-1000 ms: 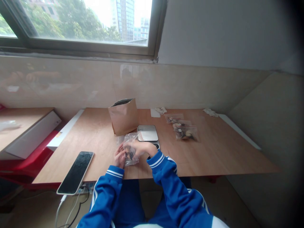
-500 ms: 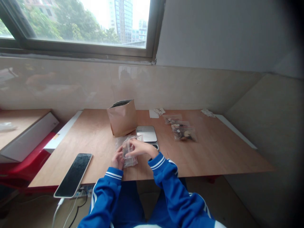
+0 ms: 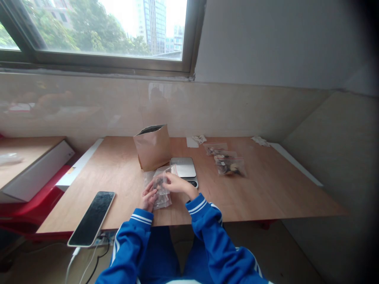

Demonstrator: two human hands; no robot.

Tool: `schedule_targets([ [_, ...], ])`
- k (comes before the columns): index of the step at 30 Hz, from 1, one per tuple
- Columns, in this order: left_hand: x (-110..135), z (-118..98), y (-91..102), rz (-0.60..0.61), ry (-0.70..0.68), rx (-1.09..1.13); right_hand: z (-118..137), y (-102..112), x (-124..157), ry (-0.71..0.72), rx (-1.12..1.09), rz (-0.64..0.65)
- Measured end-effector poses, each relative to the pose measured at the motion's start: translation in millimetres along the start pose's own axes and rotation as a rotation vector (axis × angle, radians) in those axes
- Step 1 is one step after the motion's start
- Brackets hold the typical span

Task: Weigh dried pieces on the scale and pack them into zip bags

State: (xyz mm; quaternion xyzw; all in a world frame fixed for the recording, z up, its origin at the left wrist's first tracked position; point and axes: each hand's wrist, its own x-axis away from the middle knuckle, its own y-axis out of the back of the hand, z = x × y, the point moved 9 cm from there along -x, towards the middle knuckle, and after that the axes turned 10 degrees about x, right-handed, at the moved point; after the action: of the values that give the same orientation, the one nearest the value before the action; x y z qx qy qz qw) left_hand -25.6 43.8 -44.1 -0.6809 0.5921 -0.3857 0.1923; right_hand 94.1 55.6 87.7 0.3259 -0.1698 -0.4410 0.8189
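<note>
Between my two hands is a clear plastic zip bag [image 3: 162, 187], lifted a little above more clear bags [image 3: 162, 202] that lie on the table. My left hand [image 3: 149, 195] grips the bag's left side with bent fingers. My right hand [image 3: 177, 184] pinches it from the right, its thumb and fingertips closed on the plastic. Just beyond my right hand sits a kitchen scale [image 3: 183, 167] with a bare steel plate; my hand hides part of its display edge. An open brown paper pouch [image 3: 153, 148] stands upright behind the bags; its contents are hidden.
Several filled zip bags [image 3: 231, 167] with dark and pale pieces lie right of the scale. A phone [image 3: 91, 219] with a cable overhangs the front left edge. Crumpled tissue [image 3: 199, 139] lies at the back, another [image 3: 260, 141] at the back right. A red stool [image 3: 53, 197] is at left.
The held bag has shifted and tilted slightly upward between my hands. My right fingers have moved a little along its edge, and the left fingers have curled in more.
</note>
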Motion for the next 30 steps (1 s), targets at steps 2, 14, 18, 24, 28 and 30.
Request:
schedule_targets([
  [2, 2.0, -0.8, -3.4, 0.015, -0.018, -0.013, 0.3, 0.4, 0.1, 0.014, -0.034, -0.043],
  [14, 3.1, -5.0, -7.8, 0.002, -0.102, -0.084, -9.2, -1.9, 1.6, -0.04, -0.21, -0.213],
  [18, 2.3, -5.4, -5.5, -0.008, -0.103, -0.078, -6.6, -12.8, 5.1, -0.02, -0.271, -0.091],
  [24, 2.1, -6.4, -6.4, 0.0, -0.083, -0.071, -5.5, -8.8, 13.0, -0.035, -0.342, -0.049],
  [28, 1.4, -4.6, -4.3, -0.027, -0.051, -0.011, -15.3, 1.3, 12.6, -0.06, -0.404, -0.134],
  [30, 0.9, -3.5, -2.0, -0.052, -0.038, 0.021, -21.0, 8.0, 11.5, -0.072, -0.455, -0.198],
])
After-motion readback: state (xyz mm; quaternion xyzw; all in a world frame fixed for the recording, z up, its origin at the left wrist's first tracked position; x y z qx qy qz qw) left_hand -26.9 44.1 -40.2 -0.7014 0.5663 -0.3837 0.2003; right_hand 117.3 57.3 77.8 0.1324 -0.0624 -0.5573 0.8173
